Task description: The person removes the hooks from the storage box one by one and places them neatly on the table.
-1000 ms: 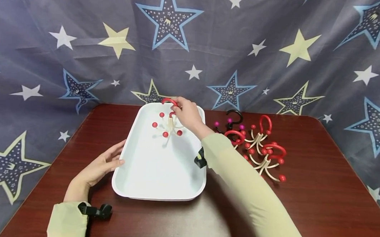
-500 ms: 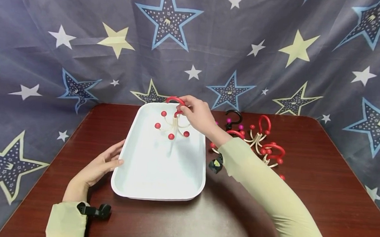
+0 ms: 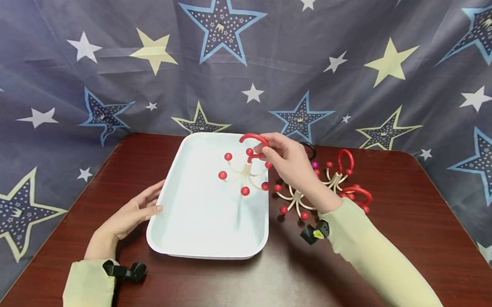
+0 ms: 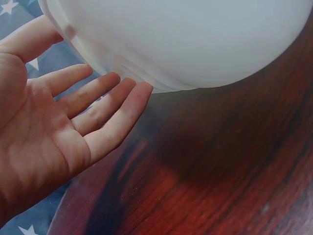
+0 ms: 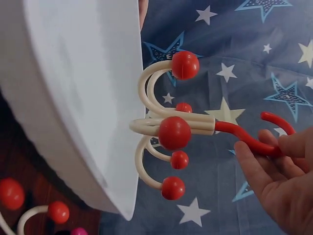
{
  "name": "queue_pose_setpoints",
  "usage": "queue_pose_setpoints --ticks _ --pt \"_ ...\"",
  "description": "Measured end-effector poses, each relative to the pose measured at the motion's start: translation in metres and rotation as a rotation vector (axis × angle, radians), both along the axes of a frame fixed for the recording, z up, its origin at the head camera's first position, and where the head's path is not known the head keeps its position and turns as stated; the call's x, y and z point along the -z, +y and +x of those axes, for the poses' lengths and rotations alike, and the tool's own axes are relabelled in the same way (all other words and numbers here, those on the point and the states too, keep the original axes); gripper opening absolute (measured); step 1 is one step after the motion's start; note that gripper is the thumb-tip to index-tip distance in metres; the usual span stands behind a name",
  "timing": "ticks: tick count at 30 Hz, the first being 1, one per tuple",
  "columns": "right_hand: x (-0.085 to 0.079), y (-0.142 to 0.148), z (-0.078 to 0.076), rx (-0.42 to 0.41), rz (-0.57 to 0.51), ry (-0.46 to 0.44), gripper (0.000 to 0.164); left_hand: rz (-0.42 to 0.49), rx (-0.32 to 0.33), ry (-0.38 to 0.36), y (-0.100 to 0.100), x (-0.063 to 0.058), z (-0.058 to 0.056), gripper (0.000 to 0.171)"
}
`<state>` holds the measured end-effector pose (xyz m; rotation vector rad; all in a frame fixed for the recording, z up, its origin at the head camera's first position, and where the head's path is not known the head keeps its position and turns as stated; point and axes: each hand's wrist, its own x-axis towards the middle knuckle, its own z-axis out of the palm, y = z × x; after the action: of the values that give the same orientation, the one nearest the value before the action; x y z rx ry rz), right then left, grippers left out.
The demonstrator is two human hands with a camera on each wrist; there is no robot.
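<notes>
My right hand [image 3: 293,163] pinches the red hook of a multi-arm hanger [image 3: 247,170], whose curved cream arms end in red balls. The hanger is upright in the head view, over the right side of a white tray [image 3: 201,211]. From the right wrist, its arms [image 5: 151,93] show close to the tray's edge, and curled fingers [image 5: 259,171] hold the hook. At the tray's left rim lies my left hand [image 3: 123,219], thumb by the rim. In the left wrist view, its nearly straight fingers [image 4: 117,117] touch the tray's outer wall [image 4: 186,49].
Right of the tray, more red-and-cream hangers [image 3: 335,179] lie close together on the dark wooden table [image 3: 412,255]. Behind my right hand, a black hook [image 3: 310,150] with a purple ball shows partly. A star-patterned cloth [image 3: 251,56] hangs behind the table.
My right hand has carried the hanger rightward and slightly toward me, from the tray's far middle to its right side. My left hand stays at the left rim.
</notes>
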<state>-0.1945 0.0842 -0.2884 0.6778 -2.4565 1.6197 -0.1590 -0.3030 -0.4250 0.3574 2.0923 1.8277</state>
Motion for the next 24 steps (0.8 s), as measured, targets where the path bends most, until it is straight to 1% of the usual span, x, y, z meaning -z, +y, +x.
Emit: queue_pose_setpoints --ticks 2,6,9,12,19,24 --pt "0.0 0.008 0.006 0.004 -0.002 -0.01 0.027 -0.002 -0.004 0.002 0.0 0.0 0.0 0.067" --pt "0.002 0.021 0.018 -0.021 -0.056 -0.05 0.027 -0.002 -0.002 0.008 -0.002 0.001 0.001 0.066" --pt "0.007 0.032 0.027 -0.032 -0.087 -0.073 0.028 0.0 0.005 0.009 -0.002 0.002 0.0 0.066" --pt "0.013 0.044 0.036 -0.045 -0.121 -0.078 0.028 0.002 0.005 0.008 -0.001 0.001 0.0 0.066" --pt "0.023 0.068 0.055 -0.028 -0.109 -0.06 0.028 0.005 0.005 0.008 -0.001 0.001 -0.001 0.067" --pt "0.029 0.086 0.068 0.006 -0.095 -0.035 0.028 -0.001 0.014 0.016 -0.001 0.001 -0.001 0.067"
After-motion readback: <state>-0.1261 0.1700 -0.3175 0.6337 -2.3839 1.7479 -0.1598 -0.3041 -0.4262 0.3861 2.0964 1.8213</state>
